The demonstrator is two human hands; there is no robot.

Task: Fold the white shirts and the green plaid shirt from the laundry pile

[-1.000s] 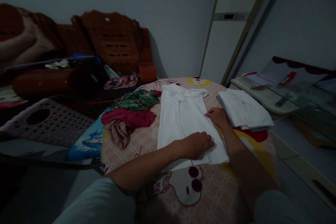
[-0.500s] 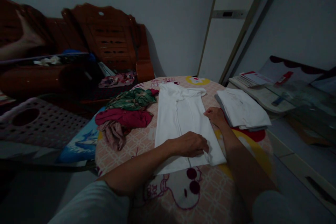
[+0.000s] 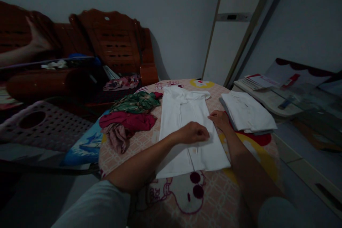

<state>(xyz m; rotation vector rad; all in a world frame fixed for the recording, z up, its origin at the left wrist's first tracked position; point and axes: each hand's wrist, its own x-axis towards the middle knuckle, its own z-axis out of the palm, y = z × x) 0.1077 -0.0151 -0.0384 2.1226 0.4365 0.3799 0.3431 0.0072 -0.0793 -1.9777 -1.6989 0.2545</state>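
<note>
Lying spread on the table, the white garment is looking light, soft and limp, best pinched at side edges or hem. The left hand is hovering loosely curled above it, the right hand resting narrowed at its right edge; whether either is gripping cloth, I cannot tell.

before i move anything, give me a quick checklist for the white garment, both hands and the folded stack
1. White garment spread on the tablecloth: ok.
2. Far end of the garment smooth: not ok, it is bunched.
3. Left hand gripping fabric: cannot tell; it is over the garment with fingers curled.
4. Right hand at the garment's right edge: ok; whether it pinches cannot be told.
5. Folded stack apart from the garment: ok, tablecloth shows between.
</note>
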